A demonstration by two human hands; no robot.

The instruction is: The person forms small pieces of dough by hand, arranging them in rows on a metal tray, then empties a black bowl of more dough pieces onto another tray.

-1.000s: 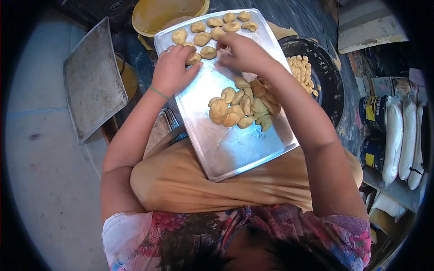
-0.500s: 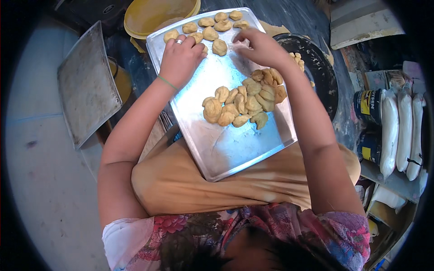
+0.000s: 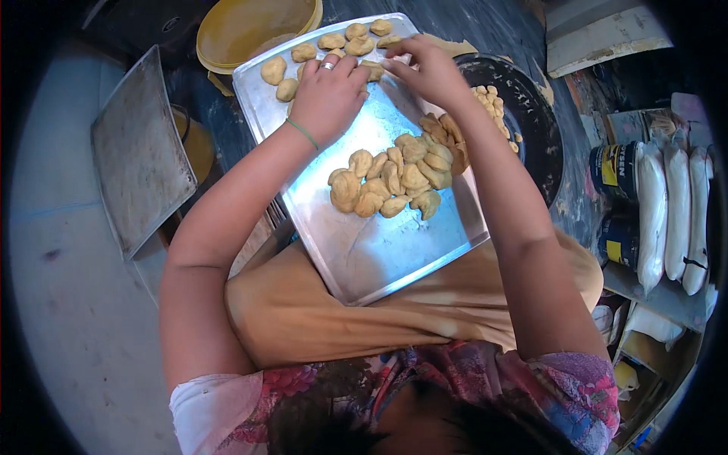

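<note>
A shallow metal baking tray (image 3: 364,258) rests tilted across my lap. Rounded pieces of tan dough (image 3: 303,52) are spread over its far end, and a heap of more dough pieces (image 3: 390,176) lies in its middle. My left hand (image 3: 331,91), with a ring and a green wrist band, lies over the far pieces, fingers bent and apart, covering some of them. One dough piece (image 3: 373,70) shows between its fingertips and my right thumb. My right hand (image 3: 426,72) reaches in from the right, thumb and forefinger apart, close to the far-row dough.
A black round basin (image 3: 542,144) holding small dough bits (image 3: 489,102) stands right of the tray. At the far left are a yellow tub (image 3: 258,34) and a leaning flat metal tray (image 3: 140,163). Cans (image 3: 616,171) and long white plastic packs (image 3: 652,220) line the right.
My left hand has moved right over the far dough pieces. My right hand has come slightly left, nearer to it. One dough piece has shifted right between them.
</note>
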